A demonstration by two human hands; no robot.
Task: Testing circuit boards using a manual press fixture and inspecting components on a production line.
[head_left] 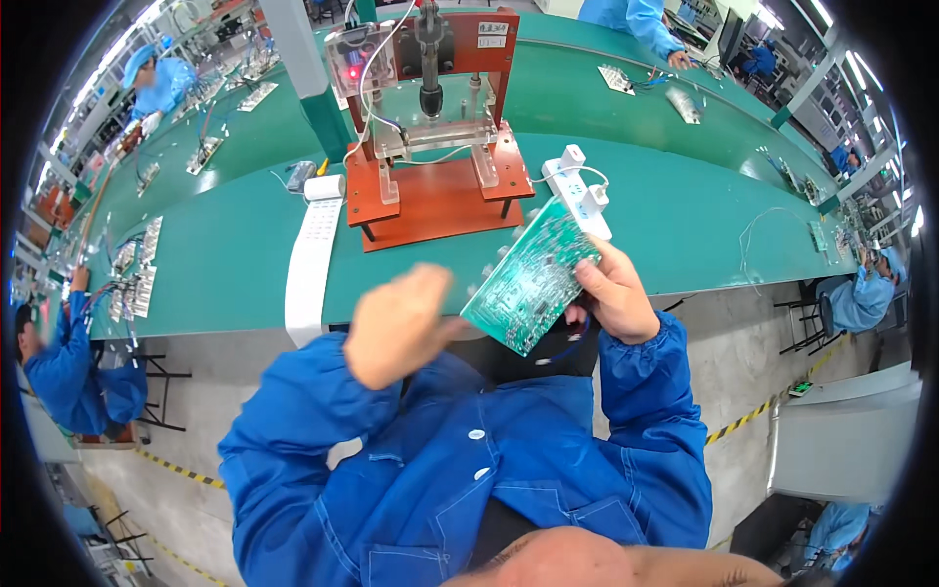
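Note:
A green circuit board [533, 279] is held tilted above the near edge of the table, its soldered side toward me. My right hand [618, 292] grips its right edge, thumb on the face and fingers behind. Dark wires with a small white plug hang below that hand. My left hand [399, 323], smeared by motion, is beside the board's lower left corner; whether it touches the board is hard to tell, and its fingers are not clear. Beyond the board stands an orange press fixture [430, 196] with clear plastic parts and a lit red light.
A white power strip [577, 191] with plugs lies behind the board. Left of the fixture, a white label strip [315, 259] runs over the edge of the green table [225, 293]. Other workers in blue sit around, with more boards [147, 264] on the benches.

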